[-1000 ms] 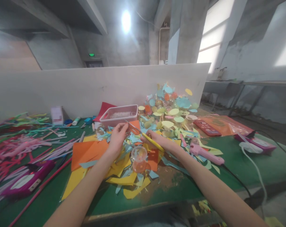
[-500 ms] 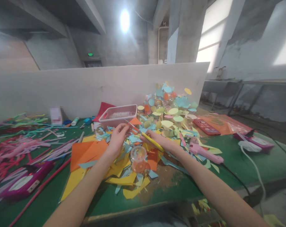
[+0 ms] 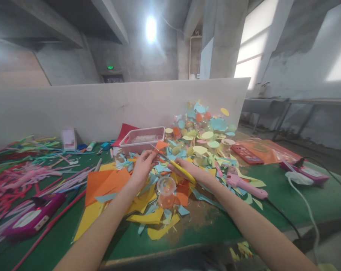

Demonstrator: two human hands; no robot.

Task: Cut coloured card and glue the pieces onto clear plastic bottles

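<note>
My right hand [image 3: 188, 169] is closed around the yellow handles of a pair of scissors [image 3: 184, 172]. Their metal blades point up and left, toward my left fingertips. My left hand [image 3: 143, 168] is pinched close to the blades; whatever is between its fingers is too small to make out. Just below both hands stands a clear plastic cup-like piece [image 3: 166, 186] with an orange tint at its base. Orange paper sheets [image 3: 106, 183] and yellow paper scraps [image 3: 146, 216] lie around my left forearm, with light-blue cuttings among them.
A pink plastic basket [image 3: 143, 131] stands behind my hands. Paper discs and clear domes form a heap [image 3: 201, 124] at the back right. A pink glue gun [image 3: 247, 183] and a red phone [image 3: 247, 154] lie to the right. Fuzzy craft stems [image 3: 26, 175] and a purple box [image 3: 33, 216] cover the left.
The whole view has shifted slightly. My hands stay in nearly the same place, with the scissor blades still beside my left fingertips.
</note>
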